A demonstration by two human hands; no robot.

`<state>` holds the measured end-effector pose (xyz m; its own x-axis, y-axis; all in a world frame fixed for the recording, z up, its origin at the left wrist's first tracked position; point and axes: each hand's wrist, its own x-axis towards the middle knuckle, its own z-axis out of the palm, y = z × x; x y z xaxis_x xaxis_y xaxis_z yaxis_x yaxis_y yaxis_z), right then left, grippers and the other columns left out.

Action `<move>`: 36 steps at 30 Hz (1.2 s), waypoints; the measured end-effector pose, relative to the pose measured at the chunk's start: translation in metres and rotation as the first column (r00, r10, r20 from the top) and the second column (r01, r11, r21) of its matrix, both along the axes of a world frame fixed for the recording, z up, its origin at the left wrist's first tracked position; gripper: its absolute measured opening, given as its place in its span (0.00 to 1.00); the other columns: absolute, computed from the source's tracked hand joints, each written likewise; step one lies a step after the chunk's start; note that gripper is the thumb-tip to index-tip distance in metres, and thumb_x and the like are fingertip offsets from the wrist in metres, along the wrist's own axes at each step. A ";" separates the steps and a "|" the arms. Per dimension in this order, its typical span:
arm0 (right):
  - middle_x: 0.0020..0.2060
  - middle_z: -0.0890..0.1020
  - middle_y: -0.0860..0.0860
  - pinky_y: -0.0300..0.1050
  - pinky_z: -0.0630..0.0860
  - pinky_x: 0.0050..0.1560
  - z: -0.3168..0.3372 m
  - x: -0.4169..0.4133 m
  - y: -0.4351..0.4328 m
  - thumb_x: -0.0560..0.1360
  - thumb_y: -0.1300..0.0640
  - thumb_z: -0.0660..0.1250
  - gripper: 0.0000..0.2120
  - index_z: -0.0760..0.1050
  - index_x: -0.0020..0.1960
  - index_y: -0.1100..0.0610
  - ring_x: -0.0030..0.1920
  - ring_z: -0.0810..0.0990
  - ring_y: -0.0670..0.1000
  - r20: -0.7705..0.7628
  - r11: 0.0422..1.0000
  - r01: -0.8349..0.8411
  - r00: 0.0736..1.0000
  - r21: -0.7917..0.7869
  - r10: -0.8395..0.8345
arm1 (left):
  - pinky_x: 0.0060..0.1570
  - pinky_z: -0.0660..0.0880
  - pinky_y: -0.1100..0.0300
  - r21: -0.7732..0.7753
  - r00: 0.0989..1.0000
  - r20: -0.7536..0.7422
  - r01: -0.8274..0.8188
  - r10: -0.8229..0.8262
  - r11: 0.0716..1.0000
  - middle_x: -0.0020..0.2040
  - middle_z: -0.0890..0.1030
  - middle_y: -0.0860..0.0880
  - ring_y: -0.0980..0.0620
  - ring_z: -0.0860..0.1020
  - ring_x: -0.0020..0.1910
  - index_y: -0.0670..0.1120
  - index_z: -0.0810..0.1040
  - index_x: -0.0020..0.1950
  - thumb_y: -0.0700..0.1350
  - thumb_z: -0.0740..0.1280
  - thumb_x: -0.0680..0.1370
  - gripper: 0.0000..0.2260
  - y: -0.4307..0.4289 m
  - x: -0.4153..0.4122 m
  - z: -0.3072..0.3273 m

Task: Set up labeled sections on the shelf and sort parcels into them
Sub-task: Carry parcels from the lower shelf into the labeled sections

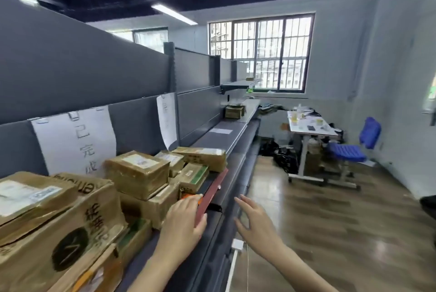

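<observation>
Several brown cardboard parcels (138,171) are stacked on the dark grey shelf (226,143) at the left, with a big printed box (70,228) nearest me. A white paper label (75,140) with handwritten characters hangs on the back panel behind them, and a second label (167,119) hangs further along. My left hand (184,218) grips a flat dark red parcel (212,193) standing on edge at the shelf's front. My right hand (253,223) hovers open just right of the shelf edge, fingers spread, holding nothing.
Further down the shelf lie a flat white sheet (220,130) and a lone small box (234,111). A white table (309,126) with clutter, a blue chair (354,147) and black bags (280,152) stand on the wooden floor at the right. A white charger (236,245) hangs below the shelf edge.
</observation>
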<state>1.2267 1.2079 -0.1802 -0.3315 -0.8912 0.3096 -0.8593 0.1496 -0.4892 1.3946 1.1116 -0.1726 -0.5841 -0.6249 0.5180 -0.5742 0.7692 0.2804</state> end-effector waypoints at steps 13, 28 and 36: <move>0.74 0.60 0.48 0.32 0.50 0.69 0.014 -0.226 -0.180 0.79 0.53 0.61 0.26 0.59 0.75 0.51 0.74 0.56 0.46 -0.015 0.975 0.210 0.977 -0.067 -0.212 | 0.69 0.57 0.62 -0.039 0.972 0.027 0.233 -0.232 0.972 0.69 0.70 0.55 0.55 0.66 0.69 0.50 0.64 0.73 0.51 0.61 0.79 0.22 -0.208 -0.253 0.006; 0.75 0.60 0.48 0.35 0.50 0.71 -0.022 -0.486 -0.307 0.79 0.50 0.60 0.28 0.56 0.76 0.52 0.74 0.56 0.46 -0.037 0.921 0.387 0.922 0.040 -0.385 | 0.57 0.74 0.58 -0.023 0.940 0.185 0.296 -0.287 0.955 0.58 0.80 0.51 0.52 0.79 0.56 0.44 0.78 0.61 0.56 0.53 0.72 0.27 -0.375 -0.508 -0.020; 0.75 0.58 0.48 0.37 0.50 0.72 0.000 -0.695 -0.414 0.80 0.48 0.58 0.27 0.54 0.76 0.51 0.75 0.55 0.46 -0.118 0.924 0.383 0.917 -0.009 -0.381 | 0.71 0.52 0.64 -0.026 0.950 0.194 0.253 -0.243 0.967 0.74 0.61 0.54 0.56 0.58 0.73 0.50 0.58 0.76 0.55 0.54 0.81 0.24 -0.479 -0.712 0.001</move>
<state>0.5312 0.7936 -0.1806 -0.6104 -0.7084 0.3545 -0.7855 0.4839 -0.3857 0.6828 0.6321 -0.1718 -0.8069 -0.4243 0.4110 -0.4021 0.9042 0.1438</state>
